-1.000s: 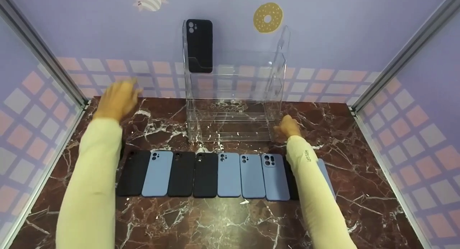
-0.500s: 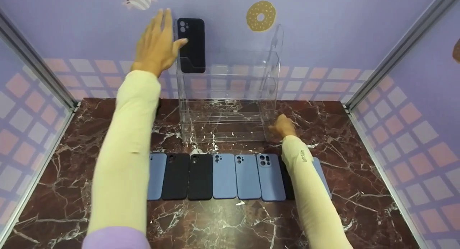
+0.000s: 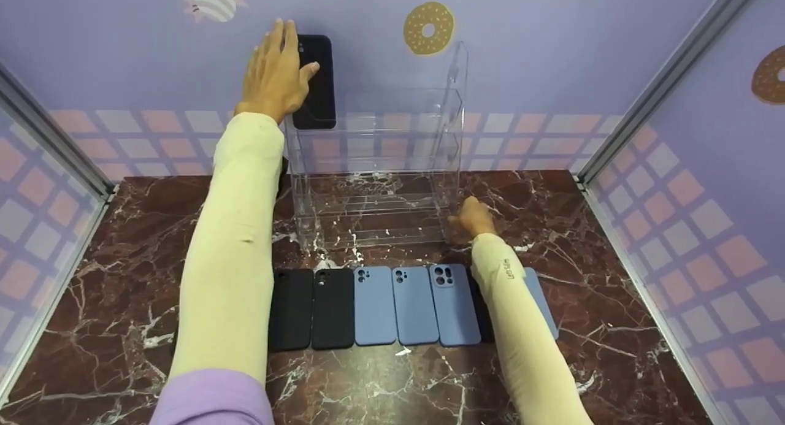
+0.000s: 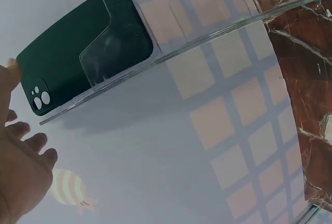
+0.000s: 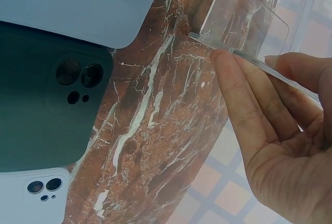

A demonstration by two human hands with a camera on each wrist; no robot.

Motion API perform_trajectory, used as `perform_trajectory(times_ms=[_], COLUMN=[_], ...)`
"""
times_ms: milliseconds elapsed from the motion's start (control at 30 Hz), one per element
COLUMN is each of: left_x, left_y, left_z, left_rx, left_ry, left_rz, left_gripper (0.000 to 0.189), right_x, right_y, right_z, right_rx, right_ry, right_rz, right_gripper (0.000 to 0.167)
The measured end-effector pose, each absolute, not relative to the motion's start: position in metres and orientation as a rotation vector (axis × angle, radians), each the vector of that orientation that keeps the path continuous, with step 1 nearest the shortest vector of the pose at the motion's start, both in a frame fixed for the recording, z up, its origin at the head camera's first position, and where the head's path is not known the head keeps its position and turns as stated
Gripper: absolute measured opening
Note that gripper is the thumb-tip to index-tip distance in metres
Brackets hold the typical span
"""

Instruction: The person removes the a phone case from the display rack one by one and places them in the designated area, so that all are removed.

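Note:
A clear stepped display rack [image 3: 402, 126] stands against the back wall. One dark phone case [image 3: 322, 84] leans upright in its top tier at the left end; it looks dark green in the left wrist view. My left hand [image 3: 273, 75] is at the rack's upper left, fingers straight and thumb out, overlapping the case in the head view. Seen from the left wrist, the thumb is at the case's top edge; contact is unclear. With thumb and fingers, my right hand [image 5: 280, 115] pinches the rack's clear side panel [image 5: 199, 38] low on the right.
In front of the rack, a row of phone cases lies on the marbled tabletop [image 3: 392, 388], among them a black case [image 3: 333, 308] and a blue case [image 3: 375, 308]. Both forearms cover parts of the row. Patterned walls enclose the sides and back.
My left hand has moved up and right from the left side to the top case, then stayed there. My right hand keeps its hold on the rack. The head view has shifted slightly.

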State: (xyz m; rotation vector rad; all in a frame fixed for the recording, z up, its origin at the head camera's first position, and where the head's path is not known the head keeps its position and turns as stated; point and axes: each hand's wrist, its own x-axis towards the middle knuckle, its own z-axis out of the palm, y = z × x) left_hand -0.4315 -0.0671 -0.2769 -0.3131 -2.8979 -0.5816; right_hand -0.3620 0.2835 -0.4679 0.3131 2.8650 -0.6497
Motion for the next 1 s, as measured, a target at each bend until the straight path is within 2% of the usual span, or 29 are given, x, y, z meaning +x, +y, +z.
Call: perform_trajectory(times_ms=[267,633,1000], left_x=[-0.432,-0.424,-0.394], left_y=[-0.071,-0.06,-0.058], left_z=[-0.282,-0.276,-0.257], left_rx=[-0.304,-0.444,-0.705], left_ry=[-2.835,-2.397,-2.0], left_rz=[-0.57,-0.735,-0.707], left_gripper=[0.063,0.025,0.02], right_x=[-0.362,-0.368,-0.37], right_y=[0.278,0.285,0.287], right_z=[-0.47,-0.47,-0.471], right_rx=[0.319,0.316,0.307], right_ry=[2.832,2.841,2.819], right_rz=[-0.657,-0.607,-0.608], right_gripper=[0.037,0.041,0.037])
